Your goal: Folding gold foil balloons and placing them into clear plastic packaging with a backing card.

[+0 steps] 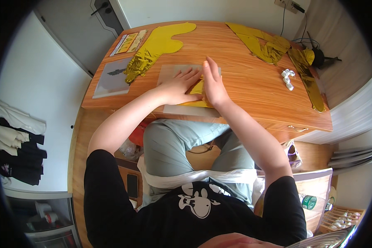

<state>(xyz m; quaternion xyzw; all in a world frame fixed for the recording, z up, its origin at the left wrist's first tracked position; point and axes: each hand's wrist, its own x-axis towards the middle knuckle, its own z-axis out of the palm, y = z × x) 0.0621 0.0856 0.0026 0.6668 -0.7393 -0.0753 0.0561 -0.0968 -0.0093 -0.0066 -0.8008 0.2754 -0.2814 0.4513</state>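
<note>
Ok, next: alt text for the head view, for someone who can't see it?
A left hand, palm down, and a right hand, on edge, work at a yellow piece over a pale sheet on a wooden desk. Gold foil lies farther left and right.

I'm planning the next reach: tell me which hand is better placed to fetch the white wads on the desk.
Probably the right hand: it is nearer the white wads, on their side. The left hand lies palm-down at the gold foil, farther away.
</note>
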